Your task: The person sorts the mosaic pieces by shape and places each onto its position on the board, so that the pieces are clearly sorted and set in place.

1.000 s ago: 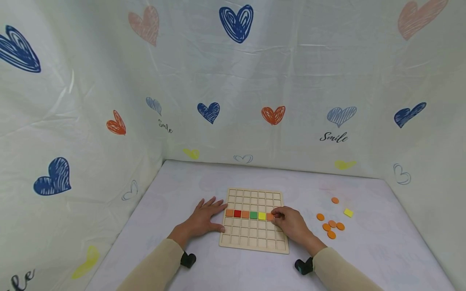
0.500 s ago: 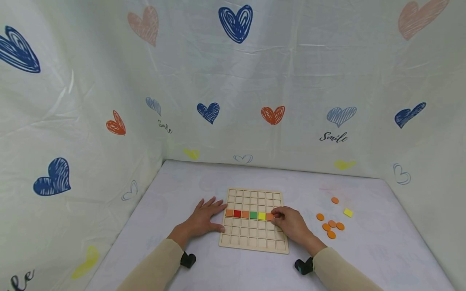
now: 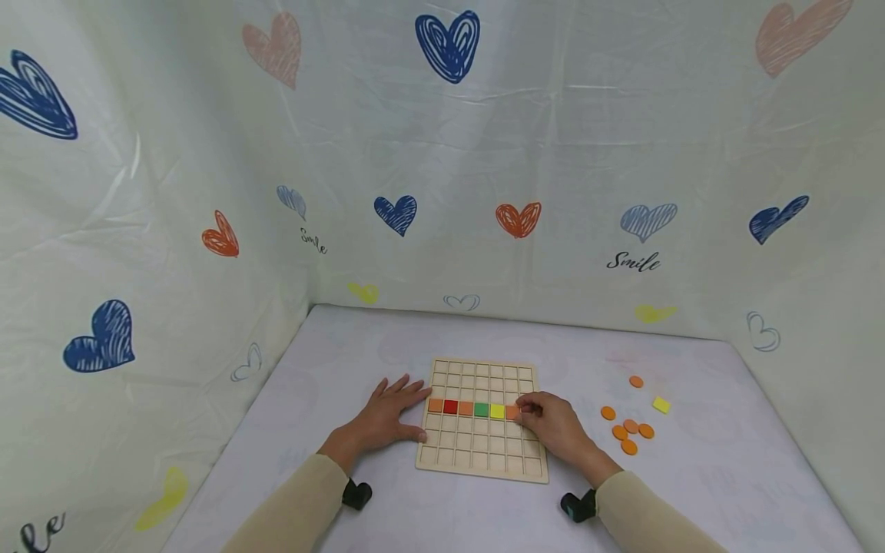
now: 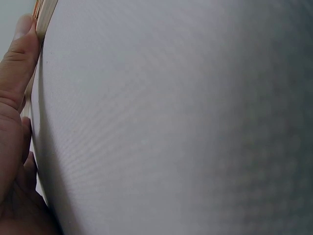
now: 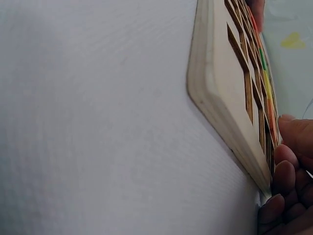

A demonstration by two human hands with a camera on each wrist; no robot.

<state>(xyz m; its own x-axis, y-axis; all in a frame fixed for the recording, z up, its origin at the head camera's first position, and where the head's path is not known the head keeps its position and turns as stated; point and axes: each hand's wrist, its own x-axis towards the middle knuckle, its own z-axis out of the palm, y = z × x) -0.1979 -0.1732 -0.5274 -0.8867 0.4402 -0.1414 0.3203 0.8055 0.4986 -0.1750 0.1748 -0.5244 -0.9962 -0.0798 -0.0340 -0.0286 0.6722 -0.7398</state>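
Observation:
A wooden grid board (image 3: 473, 459) lies on the table with a row of square tiles across its middle. From the left they run orange (image 3: 435, 405), red (image 3: 451, 406), orange, green (image 3: 482, 409), yellow (image 3: 497, 411) and orange (image 3: 512, 412). My left hand (image 3: 382, 415) rests flat beside the board, fingers spread, index fingertip and thumb at its left edge. At the right end of the row, my right hand (image 3: 555, 426) pinches the last orange tile between thumb and index finger, its other fingers curled. This hand covers the board's right-hand cells in that row.
Several orange round discs (image 3: 620, 432) lie on the white table (image 3: 484, 522) to the right of the board. A yellow square tile (image 3: 661, 405) lies near them. A white curtain (image 3: 567, 153) printed with hearts stands behind the table and along the left side.

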